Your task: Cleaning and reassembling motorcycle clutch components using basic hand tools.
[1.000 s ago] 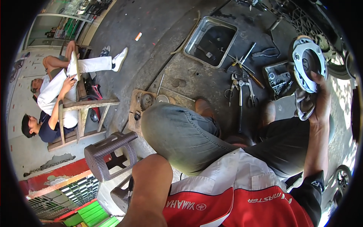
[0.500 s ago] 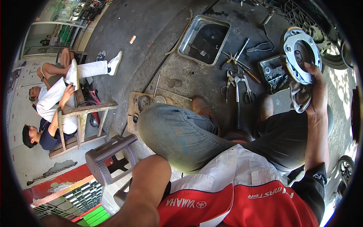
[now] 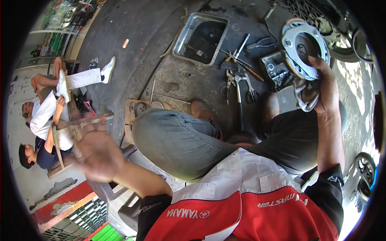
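My right hand (image 3: 327, 90) is raised at the right, its thumb hooked over the rim of a round clutch shoe assembly (image 3: 290, 66) with a silver plate and a wide central hole. A crumpled grey rag (image 3: 304, 94) is bunched in the same hand below it. On the far left, my left hand (image 3: 100, 154) is lifted and smeared by motion. Its fingers appear spread, with nothing visible in them. Nearest the clutch shoe assembly lies a small tray of metal parts (image 3: 277, 68).
Pliers (image 3: 261, 43), scissors (image 3: 252, 94), a hammer (image 3: 240, 104) and screwdrivers lie on the floor ahead. A metal basin (image 3: 175, 50) stands beyond them, and a coil spring (image 3: 171, 86) nearer. Two people sit on a wooden bench (image 3: 60, 170) at left; a wheel (image 3: 365, 172) is at right.
My left arm has swung up and outward, bringing the hand into view at the left. My right hand keeps hold of the clutch shoe assembly and rag. The whole view has shifted slightly.
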Available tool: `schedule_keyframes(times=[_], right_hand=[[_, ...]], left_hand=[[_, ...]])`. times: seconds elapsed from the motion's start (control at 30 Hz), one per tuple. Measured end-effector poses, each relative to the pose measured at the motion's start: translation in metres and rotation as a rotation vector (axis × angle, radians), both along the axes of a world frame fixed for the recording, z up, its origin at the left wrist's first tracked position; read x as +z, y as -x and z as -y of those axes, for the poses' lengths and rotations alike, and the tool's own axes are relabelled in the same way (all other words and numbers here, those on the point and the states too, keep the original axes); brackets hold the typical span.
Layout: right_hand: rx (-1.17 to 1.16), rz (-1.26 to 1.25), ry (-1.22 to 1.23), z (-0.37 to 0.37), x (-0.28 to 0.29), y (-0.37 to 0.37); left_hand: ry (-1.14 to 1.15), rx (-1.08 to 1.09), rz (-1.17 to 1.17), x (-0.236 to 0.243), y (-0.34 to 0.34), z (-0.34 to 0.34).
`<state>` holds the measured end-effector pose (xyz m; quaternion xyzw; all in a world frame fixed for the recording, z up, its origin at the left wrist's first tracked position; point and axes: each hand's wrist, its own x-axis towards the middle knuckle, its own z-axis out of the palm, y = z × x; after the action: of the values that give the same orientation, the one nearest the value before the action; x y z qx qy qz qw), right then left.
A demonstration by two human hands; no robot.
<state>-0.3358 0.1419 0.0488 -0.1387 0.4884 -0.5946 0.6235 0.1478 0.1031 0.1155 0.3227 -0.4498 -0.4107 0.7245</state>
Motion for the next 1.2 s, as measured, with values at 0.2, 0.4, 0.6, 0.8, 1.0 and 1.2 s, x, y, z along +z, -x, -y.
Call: schedule_keyframes(times=[0.2, 0.4, 0.6, 0.8, 1.0, 1.2], right_hand=[[-0.123, 0.018, 0.066, 0.001, -0.01, -0.008], [-0.095, -0.061, 0.062, 0.01, -0.004, -0.022], [0.067, -0.127, 0.139, 0.027, 0.022, -0.049], [0.36, -0.147, 0.354, 0.053, 0.055, -0.079], [0.529, -0.198, 0.29, 0.074, 0.04, -0.09], [0.534, -0.212, 0.199, 0.077, -0.001, -0.094]], left_hand=[[-0.852, -0.059, 0.151, -0.159, -0.065, -0.03], [-0.787, -0.103, -0.226, -0.115, -0.084, -0.052], [-0.25, -0.33, 0.076, -0.004, -0.029, 0.019], [-0.591, -0.806, 0.182, -0.004, 0.129, 0.044], [-0.66, -0.779, 0.178, -0.035, 0.151, 0.038], [-0.698, -0.699, 0.133, -0.067, 0.162, 0.023]])
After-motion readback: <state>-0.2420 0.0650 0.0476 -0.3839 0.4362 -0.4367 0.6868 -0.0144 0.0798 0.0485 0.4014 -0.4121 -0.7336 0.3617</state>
